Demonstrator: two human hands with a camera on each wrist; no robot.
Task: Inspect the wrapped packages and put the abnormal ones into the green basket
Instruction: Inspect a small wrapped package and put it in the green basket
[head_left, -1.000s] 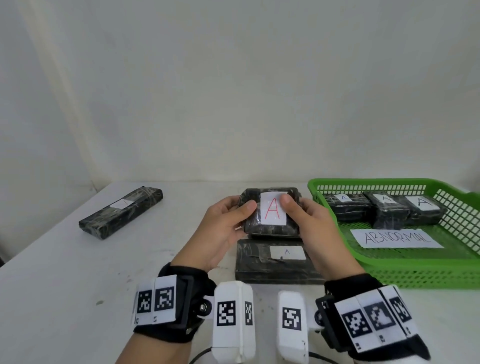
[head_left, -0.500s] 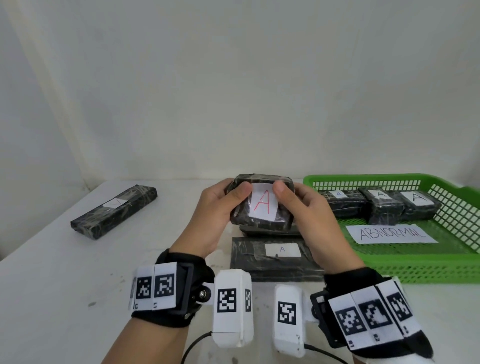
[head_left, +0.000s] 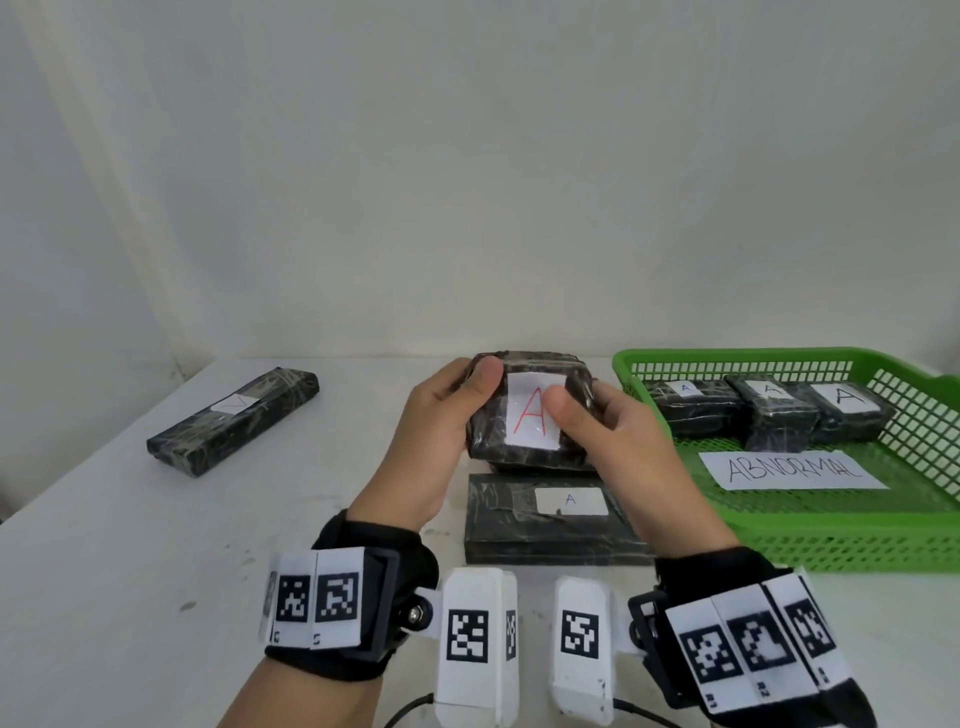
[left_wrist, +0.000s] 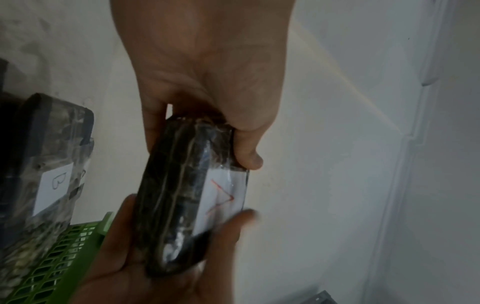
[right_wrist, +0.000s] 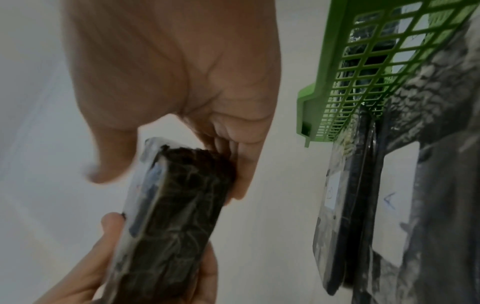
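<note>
A dark wrapped package (head_left: 530, 431) with a white label bearing a red "A" is held above the table, face toward me. My left hand (head_left: 447, 415) grips its left end, thumb on the top corner. My right hand (head_left: 623, 441) grips the right end, thumb lying on the label. The left wrist view shows the package (left_wrist: 182, 185) edge-on between my left hand (left_wrist: 207, 82) and right hand (left_wrist: 155, 267). The right wrist view shows the same package (right_wrist: 176, 216) edge-on. The green basket (head_left: 831, 540) stands at the right, holding three "A"-labelled packages (head_left: 774, 415) and an "ABNORMAL" sign (head_left: 789, 470).
A flat dark package (head_left: 545, 519) labelled "A" lies on the table just below my hands. Another package (left_wrist: 52, 164) labelled "B" lies behind it, mostly hidden in the head view. A long dark package (head_left: 234, 421) lies at the far left. A white wall closes the back.
Both hands have lifted the red "A" package a little and tilted its label toward me. My right thumb has slid further onto the label.
</note>
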